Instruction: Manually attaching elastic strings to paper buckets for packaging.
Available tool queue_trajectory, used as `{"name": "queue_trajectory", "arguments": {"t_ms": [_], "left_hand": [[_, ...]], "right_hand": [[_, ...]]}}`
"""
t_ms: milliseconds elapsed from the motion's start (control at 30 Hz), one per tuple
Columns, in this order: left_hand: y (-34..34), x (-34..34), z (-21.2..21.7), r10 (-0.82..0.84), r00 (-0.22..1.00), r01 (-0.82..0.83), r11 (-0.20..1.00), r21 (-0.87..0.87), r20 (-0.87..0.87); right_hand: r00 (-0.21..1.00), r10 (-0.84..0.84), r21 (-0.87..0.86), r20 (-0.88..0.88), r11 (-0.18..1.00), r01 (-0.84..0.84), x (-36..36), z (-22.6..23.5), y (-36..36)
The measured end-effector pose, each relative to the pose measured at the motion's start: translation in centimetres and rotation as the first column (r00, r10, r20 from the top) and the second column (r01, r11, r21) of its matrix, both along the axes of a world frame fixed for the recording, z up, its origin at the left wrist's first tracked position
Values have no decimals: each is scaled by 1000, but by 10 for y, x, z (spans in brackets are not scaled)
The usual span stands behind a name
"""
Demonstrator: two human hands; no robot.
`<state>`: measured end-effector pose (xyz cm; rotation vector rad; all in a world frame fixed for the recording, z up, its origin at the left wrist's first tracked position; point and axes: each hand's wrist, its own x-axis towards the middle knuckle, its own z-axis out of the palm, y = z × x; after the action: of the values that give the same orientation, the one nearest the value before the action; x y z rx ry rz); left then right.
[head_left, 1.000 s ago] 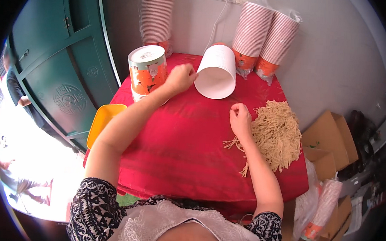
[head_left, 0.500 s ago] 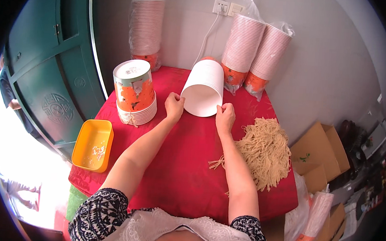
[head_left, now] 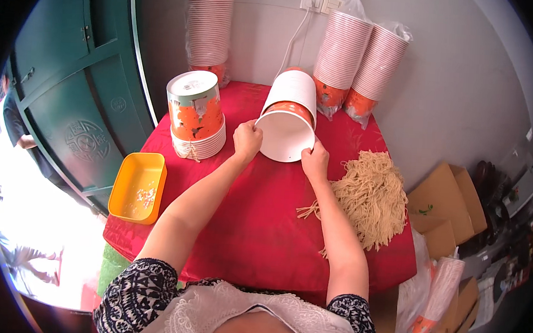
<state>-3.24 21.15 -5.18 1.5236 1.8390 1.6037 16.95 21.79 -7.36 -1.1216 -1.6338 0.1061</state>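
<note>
A stack of paper buckets [head_left: 291,86] lies on its side at the middle back of the red-covered table, its open end facing me. The nearest paper bucket [head_left: 285,136] is drawn partly out, with an orange printed band showing behind its rim. My left hand [head_left: 248,140] is closed on the left side of that rim. On the lower right of the rim, my right hand [head_left: 315,160] grips with thumb and fingers. To the left stands an upside-down stack of buckets [head_left: 195,119] with cord ends at its base. Beside my right forearm lies a pile of beige cords [head_left: 370,199].
A yellow tray [head_left: 118,189] with small white bits sits at the table's left edge. Wrapped bucket stacks [head_left: 344,50] stand at the back right, another wrapped stack [head_left: 209,31] at the back left. Cardboard boxes [head_left: 448,203] are right of the table. A green door [head_left: 80,96] is left.
The nearest bucket has come partly out of the stack toward me, exposing its orange band. Both hands have stayed on its rim. The view has shifted slightly.
</note>
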Motion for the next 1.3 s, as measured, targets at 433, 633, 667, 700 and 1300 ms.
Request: {"name": "queue_trajectory", "arguments": {"t_ms": [433, 633, 667, 700, 1300], "left_hand": [[-104, -27, 46, -407, 874, 335, 900, 277, 264], [-127, -47, 45, -386, 837, 356, 922, 150, 389], [-131, -53, 46, -474, 775, 482, 871, 94, 419], [-134, -56, 44, -471, 777, 478, 873, 95, 417], [-146, -53, -8, -459, 680, 355, 888, 291, 572]], "right_hand": [[935, 104, -375, -339, 897, -235, 14, 53, -94], [897, 272, -97, -349, 941, -323, 13, 34, -102], [897, 271, -97, -349, 941, -323, 14, 32, -104], [910, 242, -137, -337, 943, -302, 14, 30, -106], [437, 609, -39, -662, 554, -832, -19, 29, -152]]}}
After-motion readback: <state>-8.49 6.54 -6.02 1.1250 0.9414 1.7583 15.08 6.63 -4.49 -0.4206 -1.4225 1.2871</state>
